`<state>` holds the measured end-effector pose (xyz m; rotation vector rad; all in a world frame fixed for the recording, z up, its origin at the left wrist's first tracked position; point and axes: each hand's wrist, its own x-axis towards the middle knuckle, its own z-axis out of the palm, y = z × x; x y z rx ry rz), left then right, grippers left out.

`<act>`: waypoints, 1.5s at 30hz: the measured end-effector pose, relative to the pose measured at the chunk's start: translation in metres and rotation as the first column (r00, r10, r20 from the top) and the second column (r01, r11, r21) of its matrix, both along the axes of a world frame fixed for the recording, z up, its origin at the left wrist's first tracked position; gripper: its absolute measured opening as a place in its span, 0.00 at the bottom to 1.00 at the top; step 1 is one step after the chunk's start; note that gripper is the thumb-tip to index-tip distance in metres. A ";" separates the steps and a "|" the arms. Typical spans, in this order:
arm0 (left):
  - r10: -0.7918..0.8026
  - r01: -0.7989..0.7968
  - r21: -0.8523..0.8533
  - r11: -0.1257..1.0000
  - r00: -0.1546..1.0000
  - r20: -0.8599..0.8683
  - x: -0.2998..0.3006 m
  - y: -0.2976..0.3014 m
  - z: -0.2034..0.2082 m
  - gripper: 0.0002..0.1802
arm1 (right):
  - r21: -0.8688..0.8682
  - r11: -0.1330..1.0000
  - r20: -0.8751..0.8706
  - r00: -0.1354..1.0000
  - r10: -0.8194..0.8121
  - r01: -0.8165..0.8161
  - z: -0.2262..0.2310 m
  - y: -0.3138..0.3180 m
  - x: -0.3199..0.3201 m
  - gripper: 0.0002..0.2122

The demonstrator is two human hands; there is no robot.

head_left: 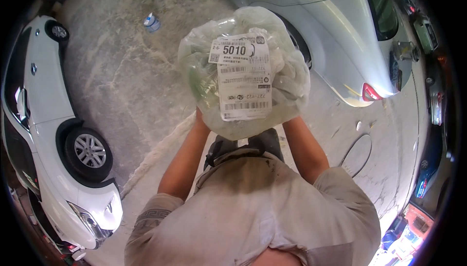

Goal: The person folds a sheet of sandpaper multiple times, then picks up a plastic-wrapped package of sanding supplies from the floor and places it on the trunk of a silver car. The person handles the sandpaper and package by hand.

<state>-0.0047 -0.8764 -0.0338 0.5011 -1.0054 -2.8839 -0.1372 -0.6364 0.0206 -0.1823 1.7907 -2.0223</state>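
A bulky, translucent pale-green plastic parcel bag (287, 88) is held up in front of my torso. White printed labels (245, 83) with barcodes overlap on its upper face. Whitish, wrinkled wrapping shows through the plastic, but what lies inside cannot be made out. From the lower left, my left hand (199, 116) reaches beneath the bag, with only the wrist edge showing. My right hand (292, 122) supports it from the lower right in the same way. The bag hides the fingers of both hands.
A white car (46, 86) stands on the left, its front wheel turned outward. At the upper right is a silver car (335, 32). A small blue-and-white container (152, 22) rests on the stained concrete floor (131, 61). A thin dark hose or cable (368, 151) curves across the floor at right.
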 end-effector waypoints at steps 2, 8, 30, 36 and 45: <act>-0.028 0.027 0.102 0.994 1.000 0.002 -0.018 -0.012 0.021 0.25 | 0.020 1.000 -0.004 1.000 -0.014 0.014 0.002 0.006 0.010 0.17; 0.024 -0.037 -0.079 0.996 0.985 -0.169 -0.103 -0.103 0.145 0.25 | 0.321 0.944 -0.259 0.966 0.011 0.075 0.079 0.064 0.023 0.17; -0.083 0.103 -0.076 0.992 0.972 0.222 -0.047 -0.035 0.016 0.28 | -0.188 0.965 0.359 0.928 -0.104 0.181 -0.003 0.029 0.056 0.23; -0.120 0.150 -0.087 0.985 0.952 0.282 -0.032 -0.025 0.007 0.28 | -0.218 0.945 0.393 0.909 -0.142 0.242 -0.011 0.033 0.063 0.24; -0.176 0.218 -0.092 0.972 0.925 0.336 -0.023 -0.019 -0.002 0.29 | -0.234 0.927 0.420 0.890 -0.176 0.293 -0.017 0.037 0.074 0.25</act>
